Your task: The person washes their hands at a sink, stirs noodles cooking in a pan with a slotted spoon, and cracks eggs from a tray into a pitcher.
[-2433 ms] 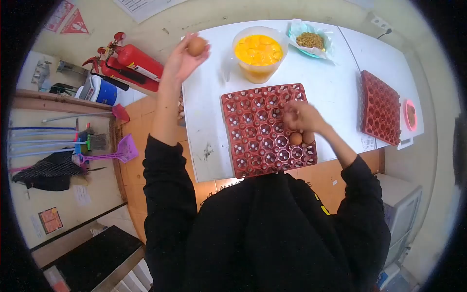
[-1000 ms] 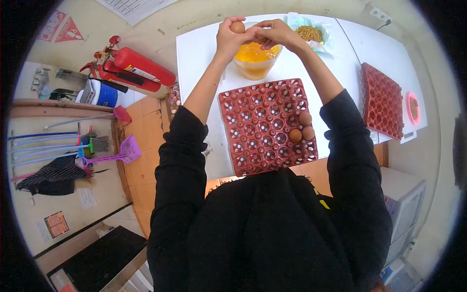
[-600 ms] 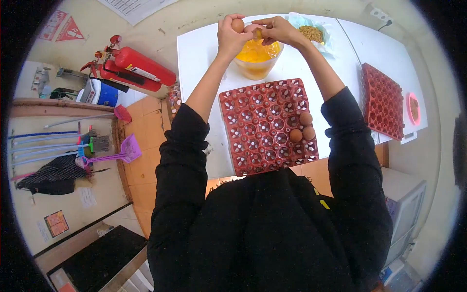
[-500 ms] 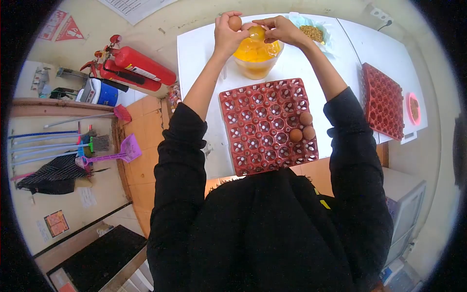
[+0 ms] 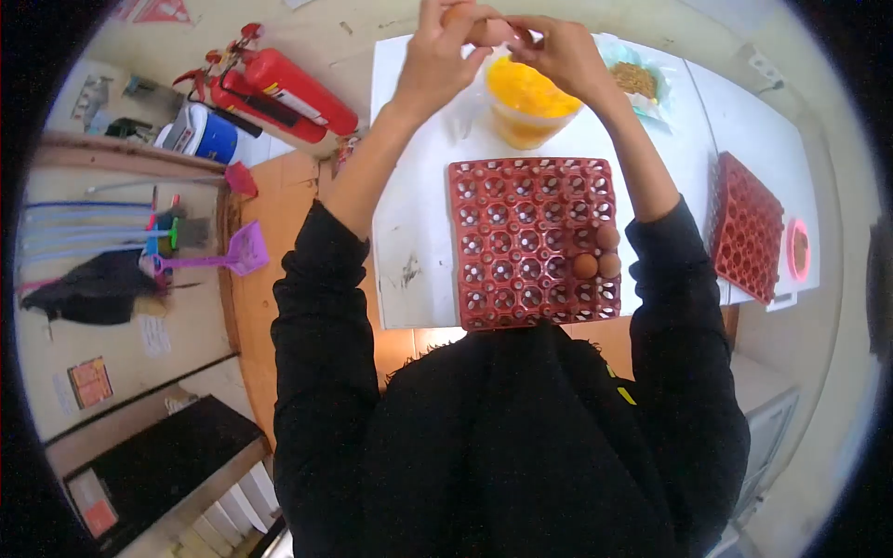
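Observation:
At the top of the view my left hand (image 5: 442,56) is closed around a brown egg (image 5: 456,15), which shows only in part between the fingers. My right hand (image 5: 566,60) meets it, fingertips pinched at what looks like a brown eggshell (image 5: 493,33) between the hands. Just below them stands a clear plastic tub (image 5: 526,135) with many yellow yolks in it. Nearer to me lies a red-brown egg tray (image 5: 502,244). Three brown eggs (image 5: 585,266) sit at its right side; the other cups hold none.
The white table (image 5: 419,232) carries a bag of brown crumbs (image 5: 634,80) at the back right. Farther right are another egg tray (image 5: 747,228) and a pink bowl (image 5: 798,249). Red fire extinguishers (image 5: 298,93) stand to the left of the table.
Both hands have risen a little from over the tub toward the top edge. The yolk that showed between them is gone from there. The whole view has shifted slightly.

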{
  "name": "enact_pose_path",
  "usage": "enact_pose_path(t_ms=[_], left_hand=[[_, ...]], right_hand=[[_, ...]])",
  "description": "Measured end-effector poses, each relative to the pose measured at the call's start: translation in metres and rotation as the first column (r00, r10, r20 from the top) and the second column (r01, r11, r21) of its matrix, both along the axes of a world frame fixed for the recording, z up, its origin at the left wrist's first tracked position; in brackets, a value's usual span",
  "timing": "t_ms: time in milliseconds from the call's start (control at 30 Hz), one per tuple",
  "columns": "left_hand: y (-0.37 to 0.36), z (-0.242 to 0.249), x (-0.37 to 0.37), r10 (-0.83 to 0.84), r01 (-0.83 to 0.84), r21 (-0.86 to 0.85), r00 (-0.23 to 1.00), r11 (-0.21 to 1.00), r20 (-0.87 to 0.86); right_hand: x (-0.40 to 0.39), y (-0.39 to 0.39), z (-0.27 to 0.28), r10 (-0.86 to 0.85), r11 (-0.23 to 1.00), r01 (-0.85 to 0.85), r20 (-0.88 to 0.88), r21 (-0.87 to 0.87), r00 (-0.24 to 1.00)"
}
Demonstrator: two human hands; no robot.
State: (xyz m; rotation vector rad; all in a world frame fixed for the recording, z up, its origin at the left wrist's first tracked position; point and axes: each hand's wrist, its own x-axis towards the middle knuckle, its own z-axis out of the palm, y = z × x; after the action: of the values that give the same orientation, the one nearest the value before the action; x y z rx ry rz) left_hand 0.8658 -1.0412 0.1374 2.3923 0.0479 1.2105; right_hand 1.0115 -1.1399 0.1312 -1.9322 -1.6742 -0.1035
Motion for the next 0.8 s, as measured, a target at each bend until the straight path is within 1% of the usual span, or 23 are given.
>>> enact_pose_path(t_ms=[33, 67, 100, 133, 167, 200, 233, 267, 333, 367, 400, 433, 467, 500, 533, 567, 600, 667, 700, 767, 800], left_hand=[[0.008, 0.009, -0.015, 0.078, -0.083, 0.104, 0.995, 0.991, 0.057], [0.017, 0.016, -0.032, 0.145, -0.168, 0.208, 0.982, 0.964, 0.119], [0.024, 0.021, -0.05, 0.229, -0.239, 0.187, 0.97, 0.953, 0.078], [0.034, 0.026, -0.069, 0.306, -0.308, 0.17, 0.951, 0.936, 0.037], [0.054, 0.024, -0.09, 0.367, -0.351, 0.197, 0.929, 0.915, -0.047], [0.079, 0.017, -0.11, 0.423, -0.389, 0.227, 0.897, 0.893, -0.128], [0.101, 0.006, -0.126, 0.473, -0.438, 0.213, 0.866, 0.874, -0.162], [0.123, -0.009, -0.142, 0.521, -0.487, 0.198, 0.83, 0.851, -0.199], [0.17, -0.055, -0.182, 0.569, -0.514, 0.25, 0.775, 0.82, -0.273], [0.181, -0.077, -0.204, 0.621, -0.587, 0.204, 0.724, 0.783, -0.3], [0.191, -0.101, -0.224, 0.663, -0.654, 0.157, 0.671, 0.74, -0.333], [0.195, -0.121, -0.241, 0.639, -0.678, -0.017, 0.701, 0.735, -0.316], [0.198, -0.14, -0.256, 0.618, -0.678, -0.194, 0.73, 0.709, -0.293], [0.2, -0.152, -0.269, 0.616, -0.677, -0.201, 0.731, 0.708, -0.292], [0.2, -0.162, -0.281, 0.672, -0.751, -0.262, 0.66, 0.606, -0.336], [0.198, -0.166, -0.285, 0.715, -0.812, -0.314, 0.583, 0.492, -0.386], [0.195, -0.163, -0.283, 0.713, -0.811, -0.316, 0.585, 0.493, -0.387], [0.19, -0.143, -0.272, 0.616, -0.797, -0.543, 0.573, 0.266, -0.54], [0.191, -0.137, -0.26, 0.61, -0.793, -0.544, 0.58, 0.274, -0.539], [0.185, -0.122, -0.225, 0.5, -0.545, -0.75, 0.8, 0.375, -0.332], [0.179, -0.111, -0.205, 0.488, -0.536, -0.751, 0.809, 0.385, -0.327]], right_hand=[[-0.013, 0.015, 0.002, 0.085, 0.996, -0.08, -0.188, 0.036, 0.978], [-0.027, 0.03, 0.004, 0.17, 0.985, -0.149, -0.366, 0.086, 0.915], [-0.043, 0.049, 0.008, 0.262, 0.965, -0.223, -0.445, 0.139, 0.856], [-0.058, 0.075, 0.005, 0.324, 0.946, -0.273, -0.441, 0.177, 0.837], [-0.074, 0.101, 0.002, 0.386, 0.922, -0.323, -0.436, 0.214, 0.813], [-0.084, 0.13, -0.013, 0.418, 0.906, -0.357, -0.353, 0.228, 0.837], [-0.092, 0.15, -0.022, 0.426, 0.902, -0.364, -0.356, 0.231, 0.832], [-0.101, 0.165, -0.03, 0.3, 0.953, -0.297, -0.263, 0.051, 0.917], [-0.109, 0.162, -0.03, 0.204, 0.978, -0.207, -0.079, -0.028, 0.976], [-0.104, 0.138, -0.028, 0.216, 0.975, -0.215, -0.015, 0.063, 0.976], [-0.096, 0.112, -0.034, 0.266, 0.952, -0.254, -0.054, 0.17, 0.962], [-0.088, 0.072, -0.021, 0.282, 0.956, -0.284, -0.044, -0.068, 0.958], [-0.078, 0.031, -0.025, 0.294, 0.935, -0.297, -0.043, -0.195, 0.955], [-0.074, -0.012, -0.026, 0.206, 0.9, -0.234, -0.115, -0.368, 0.972], [-0.06, -0.051, -0.043, 0.234, 0.877, -0.227, -0.037, -0.422, 0.972], [-0.056, -0.089, -0.043, 0.219, 0.735, -0.219, -0.081, -0.642, 0.972], [-0.046, -0.117, -0.063, 0.23, 0.547, -0.062, 0.079, -0.835, 0.97], [-0.041, -0.169, -0.096, 0.053, 0.495, -0.015, 0.013, -0.869, 0.999], [-0.043, -0.18, -0.103, 0.043, 0.495, -0.008, 0.015, -0.869, 0.999], [-0.042, -0.197, -0.111, 0.082, 0.769, 0.041, 0.163, -0.638, 0.983], [-0.04, -0.202, -0.116, 0.066, 0.769, 0.057, 0.167, -0.636, 0.984]])
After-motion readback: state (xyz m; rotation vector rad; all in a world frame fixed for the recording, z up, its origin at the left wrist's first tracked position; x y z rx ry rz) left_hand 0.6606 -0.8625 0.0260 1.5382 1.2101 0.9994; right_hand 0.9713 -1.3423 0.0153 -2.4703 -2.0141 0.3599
